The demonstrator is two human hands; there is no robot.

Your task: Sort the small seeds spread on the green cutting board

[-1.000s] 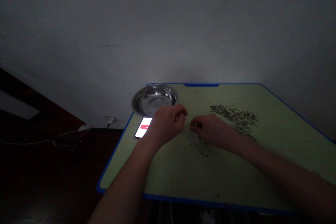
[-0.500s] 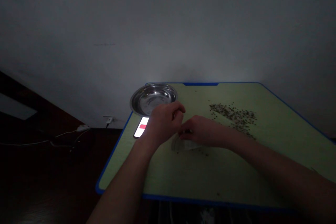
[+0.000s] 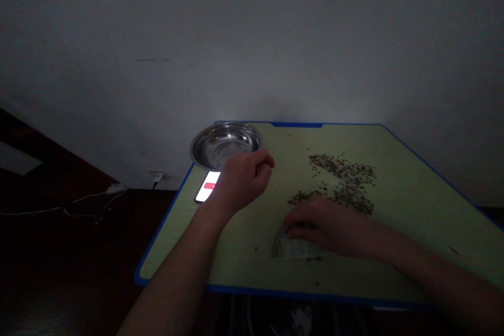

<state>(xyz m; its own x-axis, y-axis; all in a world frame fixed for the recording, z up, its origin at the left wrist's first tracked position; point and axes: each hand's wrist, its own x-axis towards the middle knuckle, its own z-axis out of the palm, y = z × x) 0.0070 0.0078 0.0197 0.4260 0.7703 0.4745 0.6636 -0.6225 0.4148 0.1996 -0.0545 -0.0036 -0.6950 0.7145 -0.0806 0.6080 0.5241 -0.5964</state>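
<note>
My left hand [image 3: 247, 177] is closed, fingers curled, above the table just right of the phone and in front of the metal bowl [image 3: 197, 155]. Whatever may be inside its grip is hidden. Lower and to the right, my right hand [image 3: 325, 226] pinches a clear plastic container [image 3: 289, 248] with a curved rim, low over the table's near half. Part of the container is covered by the fingers. Small dark grains [image 3: 354, 189], like seeds or peppercorns, lie scattered just beyond my right hand, with a few more near the container.
A phone [image 3: 205, 186] with a lit screen lies below the bowl, partly behind my left wrist. The green table [image 3: 244, 268] has a blue edge and stands against a grey wall [image 3: 275, 52]. Cables [image 3: 98, 197] and a plugged-in charger [image 3: 158, 177] are at the left.
My right hand has moved away from my left hand, toward the near edge, with the clear container. More grains now show beyond it. My left hand stays closed in nearly the same place.
</note>
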